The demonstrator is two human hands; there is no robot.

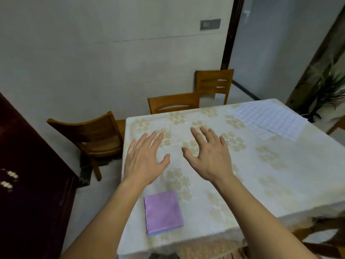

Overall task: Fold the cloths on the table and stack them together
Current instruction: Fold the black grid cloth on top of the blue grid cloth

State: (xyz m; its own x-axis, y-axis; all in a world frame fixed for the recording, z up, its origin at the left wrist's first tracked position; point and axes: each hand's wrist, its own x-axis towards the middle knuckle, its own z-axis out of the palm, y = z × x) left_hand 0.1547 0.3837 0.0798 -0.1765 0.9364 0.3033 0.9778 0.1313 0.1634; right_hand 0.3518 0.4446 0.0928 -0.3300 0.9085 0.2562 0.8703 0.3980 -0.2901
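Note:
A folded purple cloth (163, 212) lies near the front left edge of the table (252, 174), with a blue layer showing under its lower edge. A white and pale-blue checked cloth (268, 120) lies spread flat at the far right corner. My left hand (144, 159) and my right hand (207, 156) are stretched out palms down over the middle of the table, fingers spread, holding nothing. Both hands are beyond the purple cloth and well short of the checked cloth.
The table wears a white cloth with beige flower patterns. Three wooden chairs (93, 135) (173, 102) (214, 83) stand along its left and far sides. A dark cabinet (28, 184) stands at the left. A plant (332, 94) is at the far right.

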